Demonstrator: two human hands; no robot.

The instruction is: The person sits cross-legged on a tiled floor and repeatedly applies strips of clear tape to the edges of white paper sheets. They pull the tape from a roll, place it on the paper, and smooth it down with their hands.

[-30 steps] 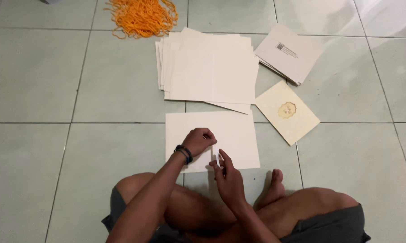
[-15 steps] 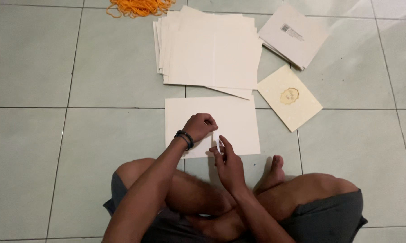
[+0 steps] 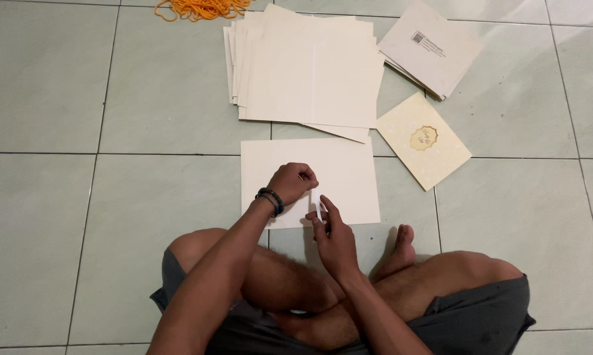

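Hands meet over a cream sheet [image 3: 339, 172] lying flat on the tiled floor [image 3: 79, 197]. Left hand [image 3: 294, 182], wrist in a dark beaded bracelet [image 3: 271, 200], has its grip pressed together, pinching the top of a small white strip [image 3: 315, 198]. Right hand [image 3: 332, 236] sits just below it, thumb and forefinger pinching the strip's lower end, other fingers spread. Beyond both grips lies a stack of cream sheets [image 3: 309, 66]; further right, a cream card with a gold emblem [image 3: 423, 139] and a pile of envelopes [image 3: 431, 47]. Orange rubber bands [image 3: 201, 8] lie farthest away.
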